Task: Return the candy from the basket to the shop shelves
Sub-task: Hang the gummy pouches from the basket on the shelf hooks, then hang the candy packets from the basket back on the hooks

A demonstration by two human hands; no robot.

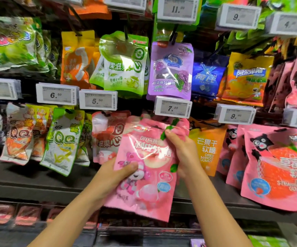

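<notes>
pink bag (144, 168): light, soft, slick film, we judge; between our hands.
L hand (113, 173): thumb pinches lower edge.
R hand (181, 148): grips top, near hang hole.

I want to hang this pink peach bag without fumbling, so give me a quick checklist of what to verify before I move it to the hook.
1. Left hand grips the pink peach bag at its lower left edge: ok.
2. Right hand pinches the bag near its top: ok.
3. Hang hole at the top lined up with a hook: cannot tell, hidden.
4. Bag raised under the 7.00 price tag: ok.
5. Same bags already hanging behind: cannot tell.
</notes>
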